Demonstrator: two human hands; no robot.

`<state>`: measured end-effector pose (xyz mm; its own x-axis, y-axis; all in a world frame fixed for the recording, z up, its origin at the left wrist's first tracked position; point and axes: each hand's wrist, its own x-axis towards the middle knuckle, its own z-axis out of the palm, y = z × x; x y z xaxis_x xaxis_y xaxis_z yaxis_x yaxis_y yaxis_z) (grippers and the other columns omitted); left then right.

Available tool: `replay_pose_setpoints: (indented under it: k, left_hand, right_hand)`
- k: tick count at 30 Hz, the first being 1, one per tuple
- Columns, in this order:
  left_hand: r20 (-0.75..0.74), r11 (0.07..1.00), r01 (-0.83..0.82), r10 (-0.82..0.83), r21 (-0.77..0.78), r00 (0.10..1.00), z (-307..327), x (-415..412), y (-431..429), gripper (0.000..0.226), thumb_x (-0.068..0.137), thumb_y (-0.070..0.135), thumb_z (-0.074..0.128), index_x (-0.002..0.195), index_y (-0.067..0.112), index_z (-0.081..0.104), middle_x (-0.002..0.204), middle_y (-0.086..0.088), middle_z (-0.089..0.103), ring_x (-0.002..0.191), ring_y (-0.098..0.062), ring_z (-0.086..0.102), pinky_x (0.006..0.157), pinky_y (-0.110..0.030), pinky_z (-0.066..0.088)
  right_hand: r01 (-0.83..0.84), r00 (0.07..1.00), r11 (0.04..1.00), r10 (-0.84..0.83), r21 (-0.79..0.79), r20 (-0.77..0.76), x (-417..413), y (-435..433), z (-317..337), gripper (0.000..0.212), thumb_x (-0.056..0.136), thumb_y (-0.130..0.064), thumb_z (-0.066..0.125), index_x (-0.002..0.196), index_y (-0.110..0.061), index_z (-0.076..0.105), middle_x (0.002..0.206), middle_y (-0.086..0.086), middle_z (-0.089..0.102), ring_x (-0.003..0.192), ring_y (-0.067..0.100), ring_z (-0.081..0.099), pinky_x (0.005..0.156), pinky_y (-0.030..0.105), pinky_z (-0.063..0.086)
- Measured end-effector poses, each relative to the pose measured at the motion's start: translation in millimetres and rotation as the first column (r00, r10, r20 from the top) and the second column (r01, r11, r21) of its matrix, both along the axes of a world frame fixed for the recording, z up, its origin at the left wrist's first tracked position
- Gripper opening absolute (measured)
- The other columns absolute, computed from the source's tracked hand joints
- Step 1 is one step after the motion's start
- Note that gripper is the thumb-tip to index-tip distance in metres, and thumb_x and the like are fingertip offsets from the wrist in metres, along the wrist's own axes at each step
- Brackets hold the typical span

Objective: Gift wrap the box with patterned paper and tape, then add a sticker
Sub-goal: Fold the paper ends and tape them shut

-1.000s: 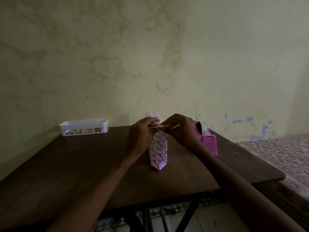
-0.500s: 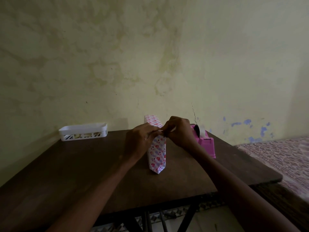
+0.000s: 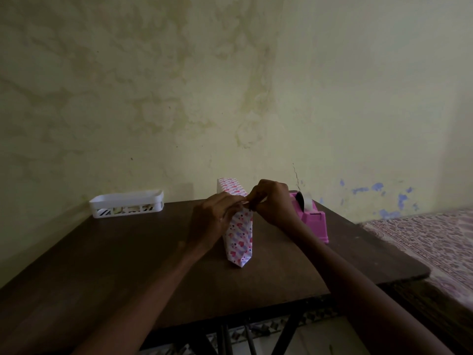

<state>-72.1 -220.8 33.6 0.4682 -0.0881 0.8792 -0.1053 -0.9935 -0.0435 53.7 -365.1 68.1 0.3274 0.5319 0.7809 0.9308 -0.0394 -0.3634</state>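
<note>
A box wrapped in white paper with pink and purple hearts (image 3: 240, 237) stands on its narrow edge in the middle of the dark wooden table (image 3: 115, 265). Its near end is folded to a point at the bottom. My left hand (image 3: 213, 219) lies against the left side of the box near the top edge, fingers reaching over to the top corner. My right hand (image 3: 272, 202) pinches something small at that same top corner; what it pinches is too small to make out. A pink tape dispenser (image 3: 313, 221) sits just right of my right hand.
A white slotted plastic tray (image 3: 126, 203) stands at the table's back left by the wall. A bed with patterned cloth (image 3: 430, 242) lies beyond the table's right edge. The yellowish wall rises directly behind the table.
Both hands stay at the box's top near corner, the fingertips drawing closer together there. The box has not shifted on the table; the camera view dipped slightly.
</note>
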Motion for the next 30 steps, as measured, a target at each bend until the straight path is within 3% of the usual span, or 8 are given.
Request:
replay_pose_setpoints:
  k: [4, 10, 15, 21, 24, 28, 30]
  left_hand:
    - [0.017, 0.998, -0.010, 0.011, -0.069, 1.000, 4, -1, -5, 0.038, 0.085, 0.013, 0.073, 0.122, 0.011, 0.065, 0.119, -0.008, 0.068, 0.110, -0.019, 0.065, 0.089, -0.031, 0.056]
    - [0.012, 0.999, -0.018, 0.018, -0.050, 1.000, 1, 0, -2, 0.029, 0.084, 0.014, 0.073, 0.113, 0.013, 0.070, 0.110, -0.007, 0.072, 0.102, -0.018, 0.068, 0.084, -0.034, 0.059]
    - [-0.010, 0.997, 0.000, 0.001, 0.076, 1.000, -1, -1, 3, 0.027, 0.083, 0.014, 0.071, 0.110, 0.011, 0.072, 0.111, -0.009, 0.072, 0.100, -0.020, 0.069, 0.086, -0.030, 0.056]
    - [-0.033, 0.974, -0.013, 0.021, 0.227, 0.999, -7, -2, 12, 0.032, 0.082, 0.012, 0.072, 0.114, 0.009, 0.070, 0.116, -0.011, 0.070, 0.107, -0.025, 0.067, 0.087, -0.038, 0.058]
    - [-0.023, 0.957, -0.034, 0.043, 0.289, 0.999, -11, 0, 14, 0.035, 0.081, 0.010, 0.072, 0.116, 0.007, 0.069, 0.117, -0.016, 0.068, 0.108, -0.031, 0.066, 0.086, -0.042, 0.058]
    - [0.004, 0.949, -0.058, 0.060, 0.310, 0.998, -16, 3, 13, 0.038, 0.079, 0.006, 0.075, 0.117, 0.004, 0.068, 0.118, -0.019, 0.066, 0.109, -0.034, 0.065, 0.085, -0.044, 0.058]
    - [-0.002, 0.951, -0.070, 0.074, 0.301, 0.997, -20, 5, 15, 0.043, 0.076, 0.006, 0.077, 0.118, 0.003, 0.067, 0.120, -0.020, 0.065, 0.111, -0.035, 0.063, 0.085, -0.046, 0.058]
  right_hand:
    - [0.002, 1.000, 1.000, -0.002, 0.001, 0.001, 1, 2, -2, 0.010, 0.074, -0.009, 0.084, 0.082, -0.010, 0.079, 0.080, 0.000, 0.069, 0.067, 0.008, 0.064, 0.061, 0.010, 0.048]
    - [-0.066, 0.998, 0.994, 0.066, -0.092, -0.001, 5, -7, 3, 0.017, 0.076, -0.001, 0.080, 0.090, -0.011, 0.079, 0.089, 0.000, 0.069, 0.071, 0.004, 0.064, 0.064, 0.007, 0.051]
    - [-0.100, 0.993, 0.984, 0.088, -0.149, -0.085, 13, -10, 4, 0.025, 0.079, 0.003, 0.075, 0.097, -0.015, 0.077, 0.099, 0.003, 0.071, 0.084, 0.015, 0.071, 0.072, 0.033, 0.061]
    - [-0.165, 0.948, 0.983, 0.136, -0.079, -0.289, 12, -9, 1, 0.010, 0.085, -0.009, 0.074, 0.094, -0.013, 0.077, 0.098, 0.003, 0.074, 0.083, 0.014, 0.073, 0.074, 0.038, 0.062]
    - [-0.113, 0.942, 0.993, 0.097, -0.034, -0.320, 7, -7, -1, 0.011, 0.079, -0.017, 0.081, 0.090, -0.013, 0.078, 0.089, 0.001, 0.075, 0.074, 0.010, 0.073, 0.071, 0.033, 0.062]
    - [-0.055, 0.953, 0.998, 0.049, -0.014, -0.299, 0, -4, 0, 0.014, 0.074, -0.012, 0.084, 0.087, -0.010, 0.078, 0.085, 0.002, 0.075, 0.068, 0.002, 0.068, 0.059, 0.010, 0.052]
    - [-0.031, 0.962, 0.999, 0.024, -0.022, -0.274, -3, -4, 0, 0.013, 0.075, -0.010, 0.083, 0.086, -0.011, 0.077, 0.085, -0.001, 0.074, 0.067, -0.003, 0.065, 0.056, 0.006, 0.048]
